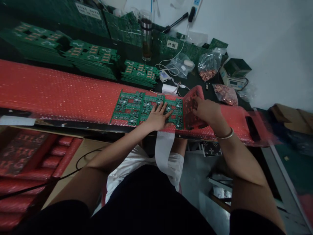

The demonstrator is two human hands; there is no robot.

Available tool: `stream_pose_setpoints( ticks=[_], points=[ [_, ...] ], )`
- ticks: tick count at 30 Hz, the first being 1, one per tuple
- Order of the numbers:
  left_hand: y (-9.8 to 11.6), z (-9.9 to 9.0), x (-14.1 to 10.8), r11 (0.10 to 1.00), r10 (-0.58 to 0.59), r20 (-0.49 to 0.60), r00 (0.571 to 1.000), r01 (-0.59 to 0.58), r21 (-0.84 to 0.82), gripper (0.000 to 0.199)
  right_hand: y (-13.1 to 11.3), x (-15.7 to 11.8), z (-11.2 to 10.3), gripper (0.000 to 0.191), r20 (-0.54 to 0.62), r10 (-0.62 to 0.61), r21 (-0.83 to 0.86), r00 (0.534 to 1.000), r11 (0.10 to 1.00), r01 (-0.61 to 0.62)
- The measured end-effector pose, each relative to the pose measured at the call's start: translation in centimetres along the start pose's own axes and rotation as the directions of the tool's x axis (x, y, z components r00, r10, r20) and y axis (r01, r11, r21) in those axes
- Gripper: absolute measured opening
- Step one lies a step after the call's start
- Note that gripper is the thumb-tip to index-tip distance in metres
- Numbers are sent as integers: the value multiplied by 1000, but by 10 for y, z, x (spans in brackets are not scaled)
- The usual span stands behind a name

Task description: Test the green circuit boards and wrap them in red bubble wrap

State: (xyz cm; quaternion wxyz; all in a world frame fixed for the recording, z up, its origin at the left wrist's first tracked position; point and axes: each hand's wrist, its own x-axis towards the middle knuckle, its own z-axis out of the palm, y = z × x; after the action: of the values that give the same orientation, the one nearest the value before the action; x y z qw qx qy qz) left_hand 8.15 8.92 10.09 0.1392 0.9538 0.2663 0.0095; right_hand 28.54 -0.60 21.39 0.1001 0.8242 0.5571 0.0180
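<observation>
Left hand [157,118] lies flat, fingers spread wide, on green circuit panel [128,101]. Panel rests on red bubble wrap [70,94]. Right hand [206,111] touches wrapped board [188,109] at panel's right side; whether fingers grip it, I cannot tell. Board stack [139,72] stands behind panel. White paper strip [164,147] hangs over table edge.
</observation>
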Motion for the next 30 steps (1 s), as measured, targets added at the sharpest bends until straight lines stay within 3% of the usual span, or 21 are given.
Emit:
stream_pose_setpoints(
  ticks=[5,9,12,17,19,21,23,25,28,30],
  points=[
    [-4,2,-1,1000,6,-8,1000,-6,-20,76,-41,4,-14,53,24,6,-85,1000,996,-4],
    [-13,3,-8,999,-30,-27,999,29,-41,97,-57,18,-18,68,121,-131,-60,984,989,139],
    [-32,-2,-19,999,-48,22,999,48,6,110,-78,28,-9,78,130,-267,15,955,963,267],
    [-65,-17,-38,998,-41,85,996,37,50,112,-122,29,16,84,86,-266,67,960,963,260],
    [-67,-21,-45,999,-41,72,997,39,31,119,-117,27,25,81,26,-281,186,959,944,272],
    [-62,-21,-51,999,39,40,998,-38,-32,119,-93,27,36,73,-124,-246,368,961,888,275],
    [-50,-17,-55,981,151,-2,989,-150,-121,110,-61,27,50,77,-226,-22,494,974,859,134],
    [-37,-11,-56,960,202,-46,978,-207,-186,102,-34,26,65,87,-106,98,639,989,769,-8],
    [-21,-2,-53,957,177,-115,978,-198,-212,103,-16,22,79,84,165,54,850,985,499,-170],
    [-13,1,-50,954,172,-145,974,-201,-220,103,-13,18,79,75,256,25,902,966,355,-248]
  ],
)
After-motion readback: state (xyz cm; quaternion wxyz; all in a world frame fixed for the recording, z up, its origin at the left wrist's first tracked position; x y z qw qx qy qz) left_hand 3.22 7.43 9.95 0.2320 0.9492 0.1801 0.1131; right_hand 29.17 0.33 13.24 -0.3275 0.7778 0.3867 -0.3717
